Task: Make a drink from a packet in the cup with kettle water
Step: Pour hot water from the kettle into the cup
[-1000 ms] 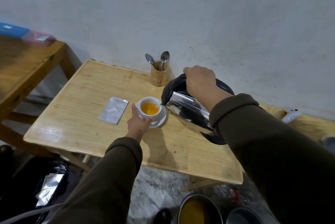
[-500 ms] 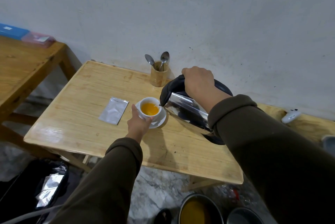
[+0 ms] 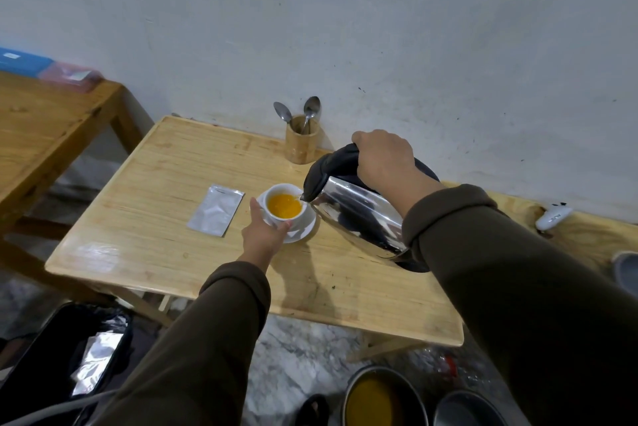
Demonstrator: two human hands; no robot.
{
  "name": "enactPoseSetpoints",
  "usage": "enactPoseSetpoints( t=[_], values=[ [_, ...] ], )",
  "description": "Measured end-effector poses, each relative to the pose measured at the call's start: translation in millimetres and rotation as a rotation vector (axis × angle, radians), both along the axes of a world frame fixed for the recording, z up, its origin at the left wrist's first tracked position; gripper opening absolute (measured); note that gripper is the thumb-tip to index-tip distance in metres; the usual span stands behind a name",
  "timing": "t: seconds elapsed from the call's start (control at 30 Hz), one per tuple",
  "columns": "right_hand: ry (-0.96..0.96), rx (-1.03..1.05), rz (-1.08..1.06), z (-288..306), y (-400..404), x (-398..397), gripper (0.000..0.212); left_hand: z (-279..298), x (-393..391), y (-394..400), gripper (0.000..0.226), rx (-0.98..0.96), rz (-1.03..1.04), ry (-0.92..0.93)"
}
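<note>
While my right grip [image 3: 383, 158] wraps the handle, the kettle [image 3: 355, 211] tips, spout toward nine o'clock, touching the rim of the cup [image 3: 283, 206]. My left grip [image 3: 264, 236] cradles cup and saucer [image 3: 303, 230] from six o'clock at the centre of the surface [image 3: 155, 218], liquid already orange.

Looks like a plain home corner: scuffed white wall [image 3: 379, 28], small wooden desk [image 3: 155, 218], spoon holder [image 3: 301, 144], pots on floor [image 3: 383, 398].
</note>
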State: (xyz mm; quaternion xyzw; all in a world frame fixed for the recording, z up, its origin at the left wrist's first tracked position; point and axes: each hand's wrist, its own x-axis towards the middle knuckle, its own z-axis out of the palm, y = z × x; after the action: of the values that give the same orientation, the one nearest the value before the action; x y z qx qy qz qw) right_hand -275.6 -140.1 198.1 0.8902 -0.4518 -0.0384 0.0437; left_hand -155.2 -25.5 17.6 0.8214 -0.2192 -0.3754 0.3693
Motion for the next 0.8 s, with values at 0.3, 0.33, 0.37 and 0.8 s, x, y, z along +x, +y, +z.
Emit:
enactPoseSetpoints(
  t=[0.3,0.33,0.37,0.8],
  values=[
    [-0.162,0.094,-0.102,-2,-11,-25,0.029,0,-10,0,0.097,0.037,0.110,0.001],
    [-0.195,0.099,-0.123,-2,-12,-29,0.027,-1,-14,1,0.095,0.046,0.136,0.003],
    [-0.232,0.102,-0.145,-3,-14,-33,0.026,0,-17,2,0.092,0.055,0.152,0.001],
    [-0.749,0.080,-0.665,-17,-9,-108,0.028,-12,-52,8,0.040,0.092,-0.066,-0.236]
  ],
)
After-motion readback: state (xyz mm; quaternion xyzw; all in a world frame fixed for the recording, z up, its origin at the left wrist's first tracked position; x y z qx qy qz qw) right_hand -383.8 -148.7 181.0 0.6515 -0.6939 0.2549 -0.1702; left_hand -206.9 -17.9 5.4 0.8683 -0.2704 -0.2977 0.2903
